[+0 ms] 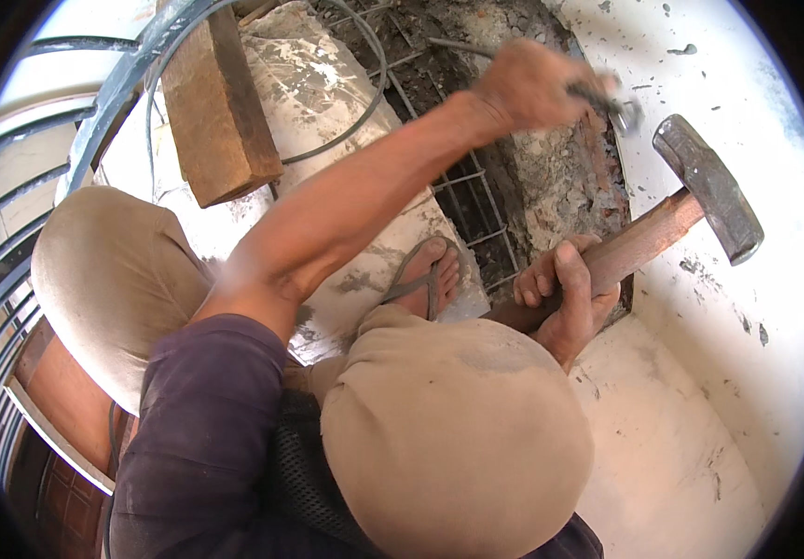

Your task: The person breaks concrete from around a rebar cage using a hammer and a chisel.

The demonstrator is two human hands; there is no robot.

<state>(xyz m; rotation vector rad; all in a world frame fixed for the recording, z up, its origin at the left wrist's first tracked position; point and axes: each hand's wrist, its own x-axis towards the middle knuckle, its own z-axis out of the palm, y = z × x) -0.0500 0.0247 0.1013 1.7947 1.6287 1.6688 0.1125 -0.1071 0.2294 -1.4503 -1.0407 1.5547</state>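
Observation:
My left hand [537, 86] is closed around a steel chisel [460, 47], held above the broken edge of the masonry [560, 182] beside the white wall. The chisel's thin end points left, and its blunt end, blurred, sticks out on the right near the wall. My right hand [570, 303] grips the wooden handle of a sledgehammer [707, 189]. Its heavy metal head is raised toward the upper right, close to the wall. Where the chisel tip stands relative to the concrete I cannot tell.
Metal mesh [490, 228] lies exposed in the broken trench. A wooden block [220, 112] and a looping grey cable [364, 121] rest on the pale slab at left. My sandalled foot [425, 279] stands beside the trench. Blue railings [48, 121] run along the left, a white wall [747, 345] along the right.

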